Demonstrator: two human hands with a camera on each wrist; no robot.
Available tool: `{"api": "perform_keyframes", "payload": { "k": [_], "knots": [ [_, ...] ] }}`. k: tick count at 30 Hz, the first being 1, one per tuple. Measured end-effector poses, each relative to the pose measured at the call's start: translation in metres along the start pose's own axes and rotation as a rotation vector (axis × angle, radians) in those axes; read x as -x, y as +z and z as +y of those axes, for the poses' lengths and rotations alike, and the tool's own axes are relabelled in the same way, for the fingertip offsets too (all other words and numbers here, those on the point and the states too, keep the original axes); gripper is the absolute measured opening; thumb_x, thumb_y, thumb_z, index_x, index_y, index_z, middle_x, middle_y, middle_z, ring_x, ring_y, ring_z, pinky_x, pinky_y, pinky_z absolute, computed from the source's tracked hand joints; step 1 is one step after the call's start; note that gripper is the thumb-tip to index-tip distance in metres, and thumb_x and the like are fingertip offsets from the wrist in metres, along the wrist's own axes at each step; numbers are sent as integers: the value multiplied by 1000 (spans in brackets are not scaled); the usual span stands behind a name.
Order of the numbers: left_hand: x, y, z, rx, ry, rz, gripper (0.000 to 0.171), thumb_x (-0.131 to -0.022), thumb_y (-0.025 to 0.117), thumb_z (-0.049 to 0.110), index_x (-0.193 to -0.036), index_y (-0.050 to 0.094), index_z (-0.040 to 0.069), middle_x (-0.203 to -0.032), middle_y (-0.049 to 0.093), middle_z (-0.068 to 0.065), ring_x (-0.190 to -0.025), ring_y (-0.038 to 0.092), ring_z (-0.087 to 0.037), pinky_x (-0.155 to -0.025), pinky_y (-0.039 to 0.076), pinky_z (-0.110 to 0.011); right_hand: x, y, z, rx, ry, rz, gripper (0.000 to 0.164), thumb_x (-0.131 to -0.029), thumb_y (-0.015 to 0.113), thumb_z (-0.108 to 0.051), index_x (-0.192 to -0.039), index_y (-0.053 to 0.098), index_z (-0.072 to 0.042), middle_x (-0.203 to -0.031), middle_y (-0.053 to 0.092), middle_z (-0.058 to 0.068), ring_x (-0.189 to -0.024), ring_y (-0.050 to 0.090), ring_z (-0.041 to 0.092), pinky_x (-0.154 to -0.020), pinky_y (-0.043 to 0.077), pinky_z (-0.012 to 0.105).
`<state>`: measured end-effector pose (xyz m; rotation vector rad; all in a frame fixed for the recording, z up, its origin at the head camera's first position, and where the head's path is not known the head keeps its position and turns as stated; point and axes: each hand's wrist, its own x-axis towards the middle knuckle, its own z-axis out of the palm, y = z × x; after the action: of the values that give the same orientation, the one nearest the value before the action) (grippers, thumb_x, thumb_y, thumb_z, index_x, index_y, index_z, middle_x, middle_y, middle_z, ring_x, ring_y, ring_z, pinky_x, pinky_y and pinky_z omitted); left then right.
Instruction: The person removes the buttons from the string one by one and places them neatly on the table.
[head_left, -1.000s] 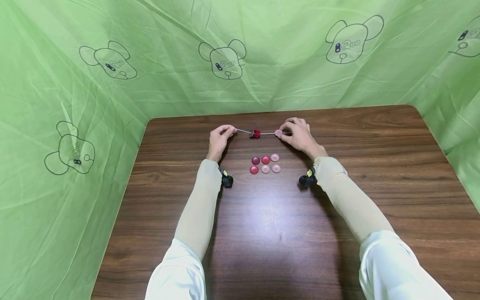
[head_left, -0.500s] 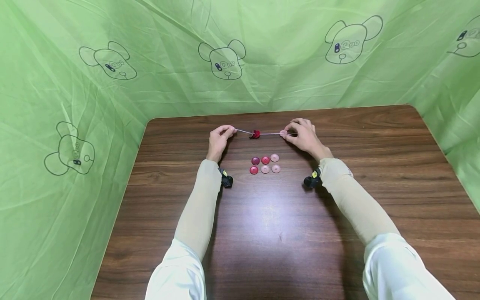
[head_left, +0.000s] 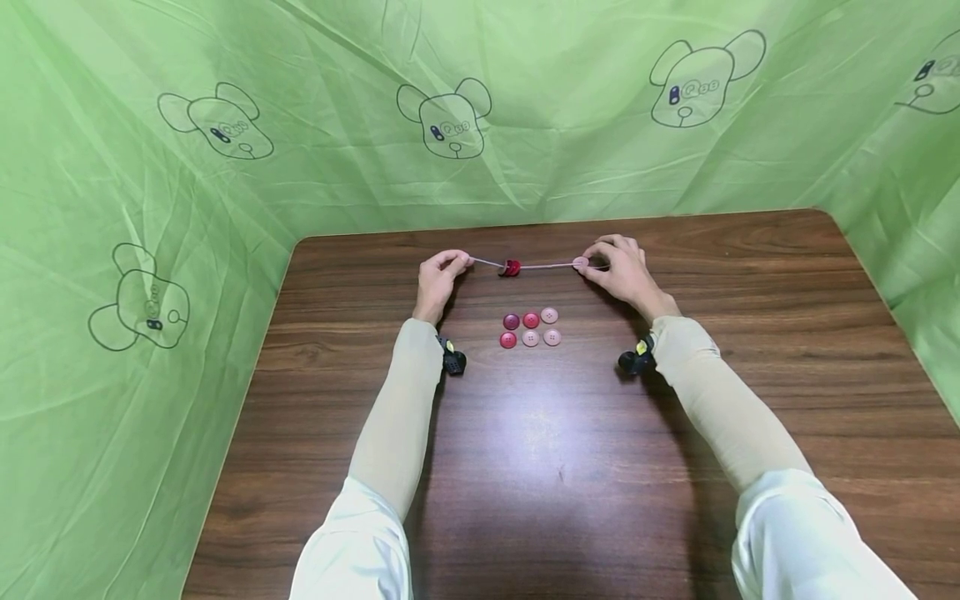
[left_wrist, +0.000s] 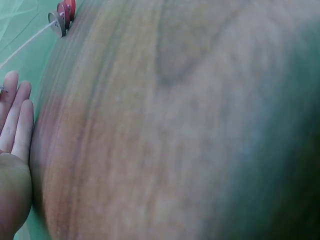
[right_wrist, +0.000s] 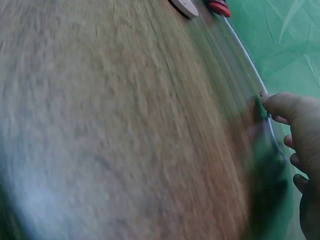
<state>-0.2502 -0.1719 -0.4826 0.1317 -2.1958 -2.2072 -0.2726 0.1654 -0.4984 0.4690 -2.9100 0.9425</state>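
Note:
In the head view a pale string (head_left: 546, 267) stretches between both hands near the far side of the table. My left hand (head_left: 437, 282) pinches its left end. Several red and dark buttons (head_left: 511, 268) hang stacked on the string's middle; their holes and the string through them show in the left wrist view, where the nearest button (left_wrist: 57, 25) looks grey. Thumb and forefinger of my right hand (head_left: 626, 273) pinch a pale pink button (head_left: 580, 262) on the string, whose short tail runs on past it under the fingers. The right wrist view mostly hides this button behind the thumb (right_wrist: 285, 106).
Two rows of loose buttons lie on the wooden table (head_left: 540, 500) between the arms: a dark purple button (head_left: 512, 322), red buttons (head_left: 507, 340) and pink buttons (head_left: 552, 337). Green cloth (head_left: 555, 167) with bear drawings rises behind the far edge.
My right hand has slid right along the string, carrying the pink button away from the red stack. The left hand and the loose buttons have stayed in place.

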Motion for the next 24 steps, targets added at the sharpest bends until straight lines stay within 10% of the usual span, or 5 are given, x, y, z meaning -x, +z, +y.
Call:
{"api": "perform_keyframes", "payload": {
  "k": [24],
  "knots": [
    [-4, 0, -11, -3, 22, 8, 31, -92, 64, 10, -110, 62, -15, -102, 69, -25, -100, 66, -30, -94, 53, -39, 13, -17, 20, -22, 59, 29, 34, -86, 71, -36, -107, 67, -10, -132, 49, 18, -126, 36, 40, -97, 28, 57]
  ]
}}
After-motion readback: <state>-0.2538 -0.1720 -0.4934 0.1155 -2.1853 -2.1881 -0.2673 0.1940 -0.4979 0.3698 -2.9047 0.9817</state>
